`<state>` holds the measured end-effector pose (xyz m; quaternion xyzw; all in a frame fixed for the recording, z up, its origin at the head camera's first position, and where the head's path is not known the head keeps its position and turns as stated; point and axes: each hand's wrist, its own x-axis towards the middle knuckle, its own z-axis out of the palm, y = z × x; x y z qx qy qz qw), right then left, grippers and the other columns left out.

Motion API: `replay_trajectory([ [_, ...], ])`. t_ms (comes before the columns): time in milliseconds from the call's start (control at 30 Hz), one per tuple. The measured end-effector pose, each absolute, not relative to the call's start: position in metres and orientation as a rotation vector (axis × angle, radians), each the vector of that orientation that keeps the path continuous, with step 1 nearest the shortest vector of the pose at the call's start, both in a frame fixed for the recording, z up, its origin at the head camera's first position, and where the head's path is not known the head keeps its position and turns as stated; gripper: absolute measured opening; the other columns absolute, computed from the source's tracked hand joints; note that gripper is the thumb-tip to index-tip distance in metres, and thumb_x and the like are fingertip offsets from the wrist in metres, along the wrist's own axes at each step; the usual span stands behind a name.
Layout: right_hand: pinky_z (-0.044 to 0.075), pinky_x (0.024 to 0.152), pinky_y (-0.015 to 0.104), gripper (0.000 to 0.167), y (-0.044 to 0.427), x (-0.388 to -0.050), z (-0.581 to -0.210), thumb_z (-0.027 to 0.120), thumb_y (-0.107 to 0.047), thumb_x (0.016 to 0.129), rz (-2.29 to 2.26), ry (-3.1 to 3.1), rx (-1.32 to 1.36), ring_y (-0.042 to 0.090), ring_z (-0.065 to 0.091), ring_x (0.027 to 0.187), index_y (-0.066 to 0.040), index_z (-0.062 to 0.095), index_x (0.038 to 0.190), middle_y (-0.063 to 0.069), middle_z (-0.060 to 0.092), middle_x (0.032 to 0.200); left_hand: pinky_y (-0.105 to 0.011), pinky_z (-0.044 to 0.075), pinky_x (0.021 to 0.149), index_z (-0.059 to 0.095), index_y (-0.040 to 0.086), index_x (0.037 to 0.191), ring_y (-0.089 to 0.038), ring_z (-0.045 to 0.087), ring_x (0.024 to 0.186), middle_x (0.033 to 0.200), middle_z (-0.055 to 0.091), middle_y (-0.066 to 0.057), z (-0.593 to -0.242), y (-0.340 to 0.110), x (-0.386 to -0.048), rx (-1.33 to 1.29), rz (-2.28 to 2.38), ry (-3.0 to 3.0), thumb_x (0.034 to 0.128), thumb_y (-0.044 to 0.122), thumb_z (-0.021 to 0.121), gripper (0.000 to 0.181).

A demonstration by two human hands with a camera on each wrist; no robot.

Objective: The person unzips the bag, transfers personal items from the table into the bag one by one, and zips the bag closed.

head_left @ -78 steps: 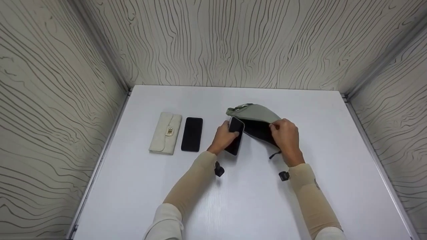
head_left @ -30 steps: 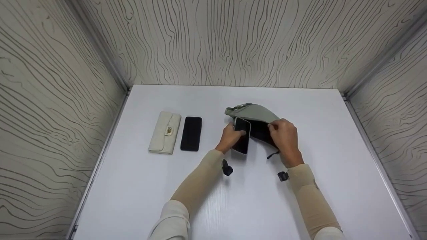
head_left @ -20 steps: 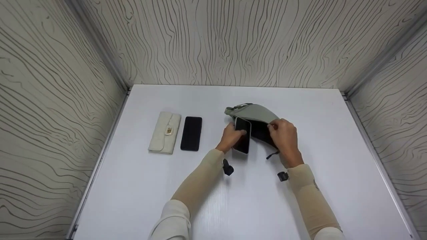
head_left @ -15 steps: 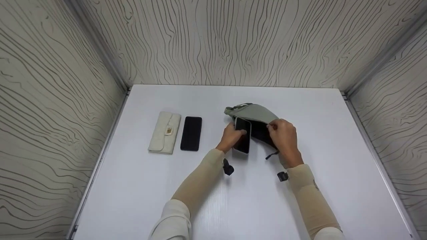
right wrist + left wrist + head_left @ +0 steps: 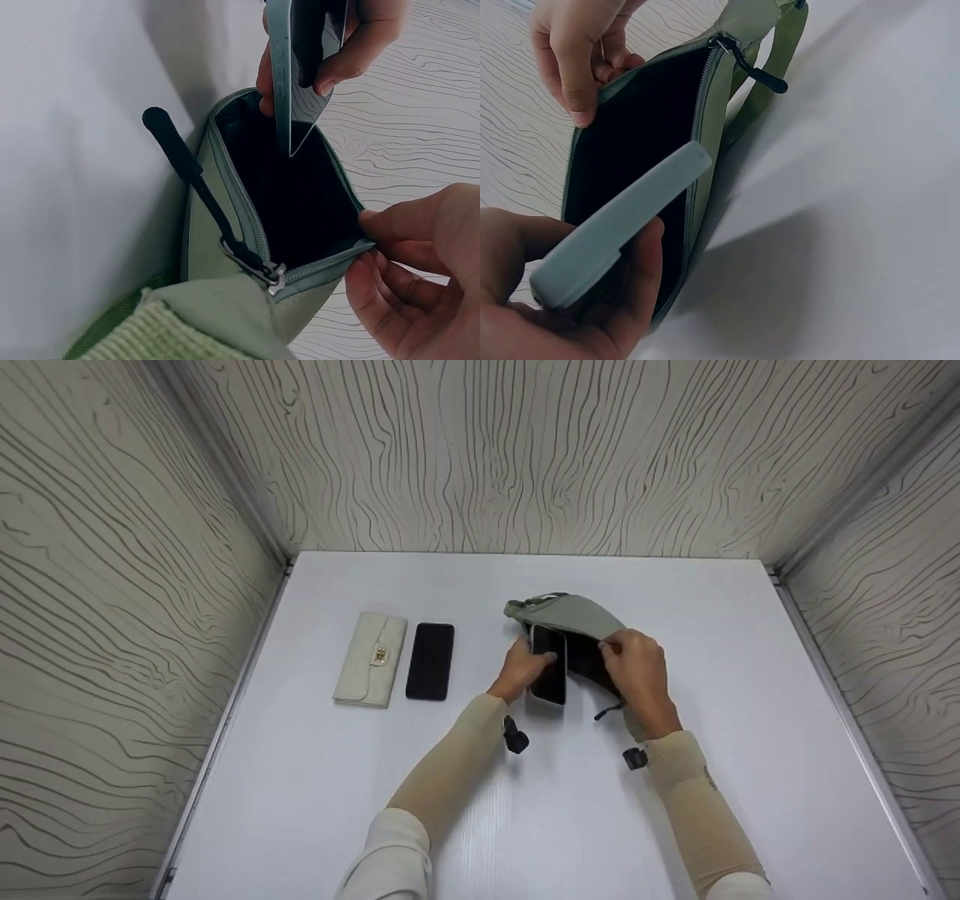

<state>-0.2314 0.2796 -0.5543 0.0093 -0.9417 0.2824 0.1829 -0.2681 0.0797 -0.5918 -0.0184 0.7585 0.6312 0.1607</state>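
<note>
My left hand (image 5: 521, 667) grips a smartphone (image 5: 551, 671) in a pale case, thumb across its dark screen. In the left wrist view the edge of the smartphone (image 5: 622, 225) lies over the mouth of a green zippered bag (image 5: 712, 142). The right wrist view shows one corner of the phone (image 5: 283, 90) at the bag's dark opening. My right hand (image 5: 637, 667) pinches the upper rim of the bag (image 5: 581, 615), which is unzipped and gapes. A black zipper pull (image 5: 176, 146) hangs at one end of the zip. The bag's inside is too dark to make out.
A cream wallet (image 5: 371, 660) with a gold clasp lies flat on the white table (image 5: 480, 840), left of the hands. Beside it lies a second black smartphone (image 5: 430, 660), screen up. Wood-patterned walls (image 5: 480, 457) enclose the table at the back and sides.
The left hand has carried the smartphone a little to the right, over the bag's opening. My right hand keeps its pinch on the rim, nearly still. The wallet and the other phone have not moved.
</note>
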Motion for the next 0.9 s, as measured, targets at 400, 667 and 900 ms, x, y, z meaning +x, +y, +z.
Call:
replay_trajectory([
  [400,0.061,0.074,0.050,0.012,0.278,-0.229,-0.556,0.076,-0.007,0.096,0.784,-2.638,0.057,0.036,0.076,0.085,0.004,0.081,0.096,0.021,0.078,0.093,-0.043,0.051,0.113,0.048,-0.004,0.150,-0.031,0.062,0.131,0.144,0.062,-0.020,-0.589,0.087,-0.268,-0.065,1.804,2.144,0.1009,0.015,0.068,0.056],
  [667,0.061,0.075,0.049,0.012,0.277,-0.229,-0.556,0.076,-0.007,0.097,0.796,-2.651,0.053,0.035,0.076,0.087,0.004,0.081,0.096,0.020,0.078,0.094,-0.042,0.051,0.112,0.051,-0.005,0.144,-0.030,0.063,0.128,0.140,0.063,-0.020,-0.586,0.090,-0.267,-0.080,1.822,2.118,0.0992,0.016,0.069,0.053],
  [900,0.062,0.079,0.050,0.013,0.275,-0.227,-0.556,0.075,-0.008,0.097,0.805,-2.664,0.052,0.035,0.076,0.091,0.003,0.081,0.097,0.020,0.078,0.096,-0.041,0.051,0.112,0.051,-0.005,0.144,-0.030,0.063,0.129,0.140,0.063,-0.020,-0.584,0.094,-0.267,-0.098,1.815,2.107,0.1000,0.016,0.069,0.052],
])
